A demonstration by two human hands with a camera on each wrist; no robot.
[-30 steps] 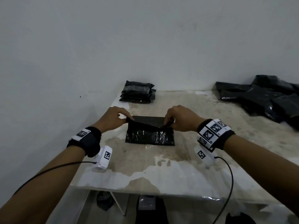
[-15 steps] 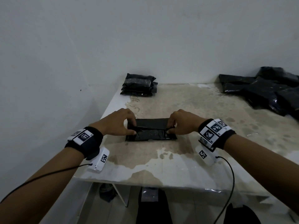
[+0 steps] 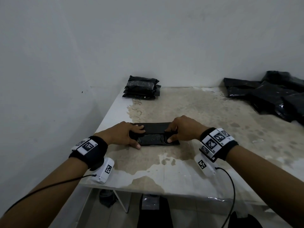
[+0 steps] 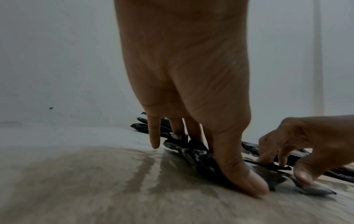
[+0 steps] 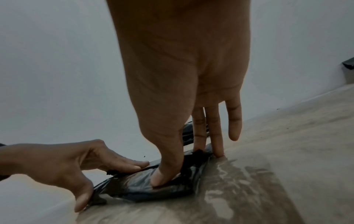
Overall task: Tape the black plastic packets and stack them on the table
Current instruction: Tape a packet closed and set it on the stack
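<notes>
Pressing down now, the left hand (image 3: pixel 125 134) and right hand (image 3: pixel 182 129) flatten a packet (image 3: pixel 154 137) near the front of the table (image 3: pixel 213 116); a second ago its far flap was still lifted and being folded over. Both hands have their fingers spread over its ends, thumbs on the near half. I judge the fold done and ready for tape, though no tape is visible; a finished stack (image 3: pixel 141 87) waits at the far left corner.
</notes>
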